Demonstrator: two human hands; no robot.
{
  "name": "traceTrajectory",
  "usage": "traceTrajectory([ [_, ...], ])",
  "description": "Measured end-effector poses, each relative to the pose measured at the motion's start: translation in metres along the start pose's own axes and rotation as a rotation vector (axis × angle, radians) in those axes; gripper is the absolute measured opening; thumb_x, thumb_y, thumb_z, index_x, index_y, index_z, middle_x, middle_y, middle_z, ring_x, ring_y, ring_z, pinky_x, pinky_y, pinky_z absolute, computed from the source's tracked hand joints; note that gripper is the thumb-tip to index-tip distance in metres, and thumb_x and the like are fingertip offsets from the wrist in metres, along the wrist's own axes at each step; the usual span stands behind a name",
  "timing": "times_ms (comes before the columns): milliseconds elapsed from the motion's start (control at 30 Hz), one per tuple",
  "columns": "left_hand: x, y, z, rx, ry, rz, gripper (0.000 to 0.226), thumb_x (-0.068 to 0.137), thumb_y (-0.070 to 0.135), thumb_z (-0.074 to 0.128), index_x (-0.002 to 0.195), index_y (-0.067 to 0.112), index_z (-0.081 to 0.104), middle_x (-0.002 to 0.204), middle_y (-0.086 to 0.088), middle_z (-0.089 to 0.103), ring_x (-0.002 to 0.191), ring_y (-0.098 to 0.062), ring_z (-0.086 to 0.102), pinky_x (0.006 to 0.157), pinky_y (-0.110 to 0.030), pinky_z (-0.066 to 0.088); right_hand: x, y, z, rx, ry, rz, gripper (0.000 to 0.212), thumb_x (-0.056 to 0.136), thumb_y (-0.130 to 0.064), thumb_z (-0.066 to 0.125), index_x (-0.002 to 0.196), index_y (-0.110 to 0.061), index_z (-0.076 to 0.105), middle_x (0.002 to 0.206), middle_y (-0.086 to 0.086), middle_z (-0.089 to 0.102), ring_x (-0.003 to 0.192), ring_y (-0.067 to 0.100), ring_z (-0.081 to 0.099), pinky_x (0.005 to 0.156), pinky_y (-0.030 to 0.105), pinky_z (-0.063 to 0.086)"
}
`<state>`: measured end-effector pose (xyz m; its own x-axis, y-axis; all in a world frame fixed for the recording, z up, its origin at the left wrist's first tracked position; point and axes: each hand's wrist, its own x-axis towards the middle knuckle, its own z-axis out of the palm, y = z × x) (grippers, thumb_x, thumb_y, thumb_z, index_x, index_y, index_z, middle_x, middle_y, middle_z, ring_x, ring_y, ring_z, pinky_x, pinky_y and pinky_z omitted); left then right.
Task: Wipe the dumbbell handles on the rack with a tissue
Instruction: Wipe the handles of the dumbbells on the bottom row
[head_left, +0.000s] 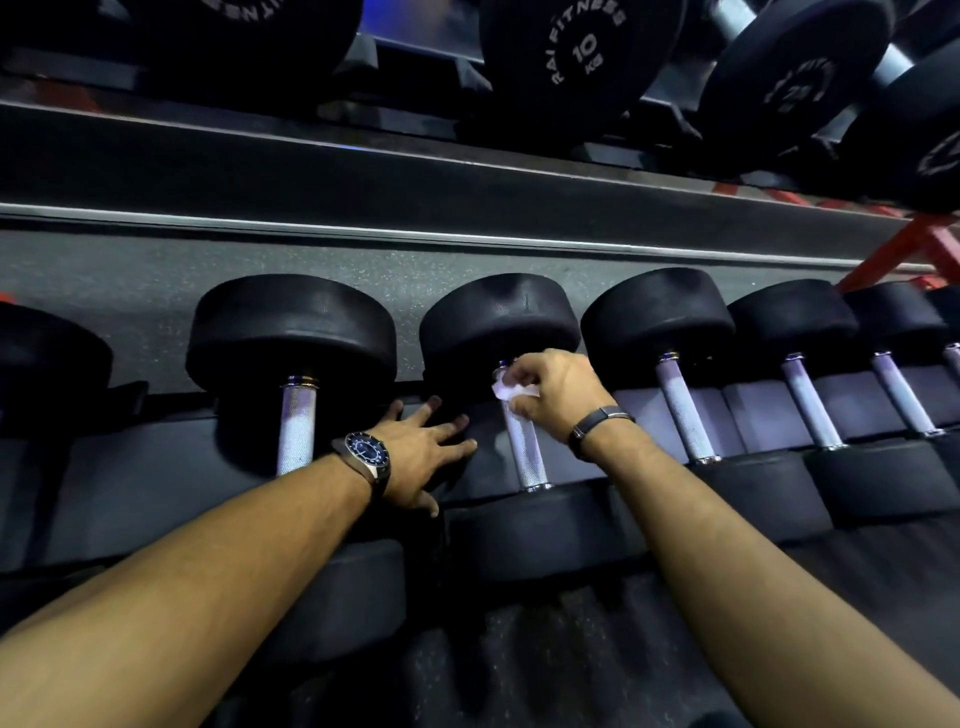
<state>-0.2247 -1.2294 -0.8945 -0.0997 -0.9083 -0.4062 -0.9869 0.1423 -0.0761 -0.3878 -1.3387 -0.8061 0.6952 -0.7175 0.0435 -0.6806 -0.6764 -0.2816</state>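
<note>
A row of black dumbbells with knurled silver handles lies on the lower rack tray (156, 483). My right hand (558, 392) grips a crumpled white tissue (511, 389) wrapped around the top of the middle dumbbell's handle (525, 452), just below its far head. My left hand (423, 457), with a watch on the wrist, rests flat with spread fingers on the black rack cradle between that handle and the handle to its left (296, 431). To the right stand more handles (683, 410), (810, 402), bare of any tissue.
An upper rack shelf (467, 171) carries larger dumbbells, one marked 10 kg (576, 57). A red rack frame leg (898, 249) shows at the right. Speckled dark floor (156, 270) lies behind the lower row.
</note>
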Motion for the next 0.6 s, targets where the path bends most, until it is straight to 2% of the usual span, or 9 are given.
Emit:
traceTrajectory([
  [67, 0.0, 0.0, 0.0, 0.012, 0.003, -0.002, 0.099, 0.086, 0.063, 0.063, 0.158, 0.037, 0.0, 0.167, 0.004, -0.006, 0.152, -0.037, -0.007, 0.116, -0.067, 0.016, -0.004, 0.001, -0.004, -0.029, -0.065, 0.0, 0.019, 0.076, -0.019, 0.077, 0.095, -0.021, 0.075, 0.094, 0.0, 0.071, 0.092, 0.018, 0.065, 0.074, 0.019, 0.041],
  [200, 0.0, 0.003, -0.001, 0.029, 0.008, -0.007, 0.099, 0.086, 0.063, 0.062, 0.158, 0.037, -0.001, 0.167, 0.004, -0.005, 0.152, -0.037, -0.005, 0.116, -0.066, 0.018, -0.02, 0.0, -0.011, -0.013, -0.293, 0.049, 0.013, 0.07, -0.021, 0.084, 0.081, -0.024, 0.078, 0.065, -0.01, 0.067, 0.059, 0.0, 0.061, 0.065, 0.016, 0.048],
  [233, -0.001, 0.003, -0.001, 0.035, 0.01, -0.009, 0.098, 0.086, 0.063, 0.062, 0.158, 0.037, -0.001, 0.167, 0.004, -0.005, 0.152, -0.036, -0.005, 0.116, -0.065, 0.018, -0.024, 0.001, -0.011, -0.034, -0.357, 0.047, 0.013, 0.069, -0.021, 0.085, 0.079, -0.025, 0.078, 0.067, -0.011, 0.069, 0.059, -0.003, 0.061, 0.065, 0.014, 0.049],
  [333, -0.002, 0.003, 0.0, 0.051, 0.009, -0.01, 0.097, 0.087, 0.064, 0.06, 0.158, 0.036, -0.001, 0.167, 0.003, -0.005, 0.152, -0.036, -0.005, 0.117, -0.063, 0.018, -0.032, 0.005, -0.013, -0.037, -0.477, 0.032, 0.01, 0.071, -0.027, 0.085, 0.079, -0.026, 0.078, 0.079, -0.017, 0.074, 0.076, -0.007, 0.064, 0.073, 0.011, 0.049],
  [400, -0.003, 0.003, 0.0, 0.063, 0.011, -0.011, 0.097, 0.088, 0.064, 0.059, 0.158, 0.036, -0.001, 0.167, 0.003, -0.005, 0.152, -0.035, -0.005, 0.117, -0.062, 0.019, -0.033, 0.014, -0.017, 0.04, -0.484, 0.055, 0.009, 0.072, -0.026, 0.085, 0.074, -0.028, 0.076, 0.066, -0.022, 0.069, 0.065, -0.012, 0.061, 0.064, 0.006, 0.045],
  [433, -0.003, 0.003, 0.0, 0.065, 0.014, -0.01, 0.097, 0.088, 0.065, 0.059, 0.158, 0.036, -0.001, 0.167, 0.003, -0.005, 0.152, -0.035, -0.005, 0.117, -0.061, 0.019, -0.032, 0.019, -0.017, 0.141, -0.469, 0.097, 0.009, 0.073, -0.022, 0.084, 0.073, -0.025, 0.075, 0.061, -0.018, 0.068, 0.06, -0.008, 0.06, 0.062, 0.008, 0.047],
  [500, -0.003, 0.003, 0.0, 0.068, 0.018, -0.008, 0.097, 0.087, 0.065, 0.059, 0.158, 0.036, 0.0, 0.167, 0.002, -0.004, 0.152, -0.036, -0.004, 0.117, -0.061, 0.02, -0.029, 0.028, -0.011, 0.478, -0.355, 0.247, 0.012, 0.077, -0.011, 0.081, 0.071, -0.015, 0.071, 0.065, -0.003, 0.068, 0.064, 0.009, 0.064, 0.07, 0.027, 0.059],
  [533, -0.003, 0.003, 0.0, 0.072, 0.023, -0.008, 0.097, 0.087, 0.065, 0.059, 0.158, 0.035, 0.0, 0.167, 0.002, -0.004, 0.152, -0.036, -0.003, 0.117, -0.061, 0.02, -0.025, 0.029, -0.007, 0.64, -0.252, 0.327, 0.016, 0.08, -0.007, 0.079, 0.069, -0.011, 0.067, 0.068, 0.003, 0.064, 0.069, 0.015, 0.062, 0.076, 0.037, 0.06],
  [600, -0.003, 0.003, 0.0, 0.075, 0.029, -0.005, 0.097, 0.087, 0.065, 0.059, 0.158, 0.036, 0.0, 0.167, 0.002, -0.004, 0.152, -0.036, -0.004, 0.118, -0.061, 0.019, -0.014, 0.03, 0.007, 0.839, -0.086, 0.434, 0.023, 0.085, 0.0, 0.071, 0.069, -0.012, 0.059, 0.07, 0.003, 0.057, 0.071, 0.017, 0.058, 0.086, 0.05, 0.057],
])
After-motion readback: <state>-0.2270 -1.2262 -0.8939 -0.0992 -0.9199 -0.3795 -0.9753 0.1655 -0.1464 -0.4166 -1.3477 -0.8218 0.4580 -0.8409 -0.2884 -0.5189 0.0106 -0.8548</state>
